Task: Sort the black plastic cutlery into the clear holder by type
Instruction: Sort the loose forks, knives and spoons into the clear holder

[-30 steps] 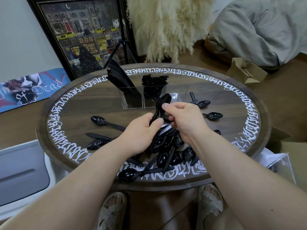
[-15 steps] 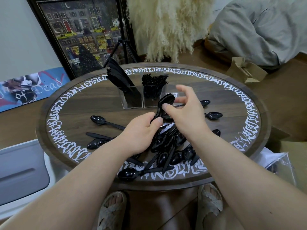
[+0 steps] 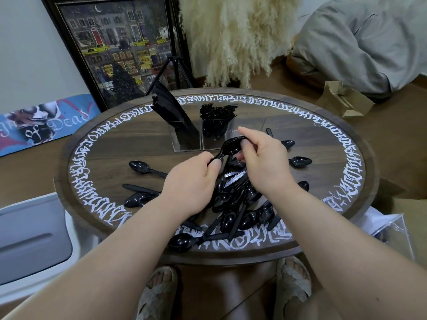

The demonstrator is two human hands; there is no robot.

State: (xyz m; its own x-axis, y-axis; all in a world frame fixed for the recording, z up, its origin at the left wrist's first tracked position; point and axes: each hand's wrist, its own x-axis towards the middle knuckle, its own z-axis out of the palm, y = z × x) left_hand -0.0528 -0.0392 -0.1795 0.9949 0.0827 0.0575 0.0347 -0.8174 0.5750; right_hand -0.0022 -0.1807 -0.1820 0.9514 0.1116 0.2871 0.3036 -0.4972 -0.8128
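Note:
A clear holder [image 3: 187, 147] stands at the back middle of the round table [image 3: 111, 158]; black knives [image 3: 171, 107] lean in its left compartment and black forks [image 3: 217, 114] fill the middle one. My left hand [image 3: 191, 183] grips the handles of a bunch of black spoons [image 3: 228, 146], bowls pointing up toward the holder. My right hand [image 3: 263, 162] curls over those bowls and pinches them. A pile of loose spoons [image 3: 233, 204] lies under both hands. Single spoons lie at the left [image 3: 138, 166], right [image 3: 300, 161] and front [image 3: 182, 241].
A framed picture [image 3: 120, 45] and pampas grass [image 3: 233, 38] stand behind the table. A brown paper bag [image 3: 344, 100] lies at the right, a white bin [image 3: 30, 241] at the left, clear plastic wrap [image 3: 392, 232] at the right front. My sandalled feet [image 3: 159, 294] show under the table.
My right hand had opened and lifted off the bunch; now it has come back down and closed over the spoon bowls. My left hand has kept its hold on the handles.

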